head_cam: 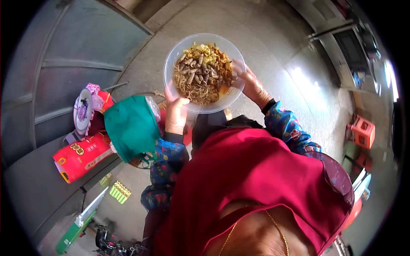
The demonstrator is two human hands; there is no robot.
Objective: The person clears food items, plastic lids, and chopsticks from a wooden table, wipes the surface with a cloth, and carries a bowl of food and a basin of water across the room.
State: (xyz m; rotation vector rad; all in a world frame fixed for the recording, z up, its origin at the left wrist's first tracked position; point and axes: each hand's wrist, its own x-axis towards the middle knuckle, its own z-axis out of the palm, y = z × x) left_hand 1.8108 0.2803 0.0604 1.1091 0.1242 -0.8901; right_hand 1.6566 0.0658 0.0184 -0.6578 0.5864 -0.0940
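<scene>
Both hands hold a round translucent plastic bowl (232,99) out in front of me, above the floor. My left hand (176,112) grips its near left rim, the thumb on top. On the right side my right hand (251,84) holds the wall, with its fingers partly seen through the plastic. Thin brown noodles (195,94) fill the lower part of the bowl. Short tube-shaped snail shells (192,72), or something like them, lie over the middle. Pale yellow cooked vegetable (203,52), perhaps cabbage, sits at the far side, beside orange-brown food.
A green cloth bag (131,128) stands left of my left forearm, near a red printed package (85,156) on a dark surface. A red plastic stool (363,131) is at the far right. An egg tray (120,192) lies lower left. Grey metal panels (86,38) rise at upper left.
</scene>
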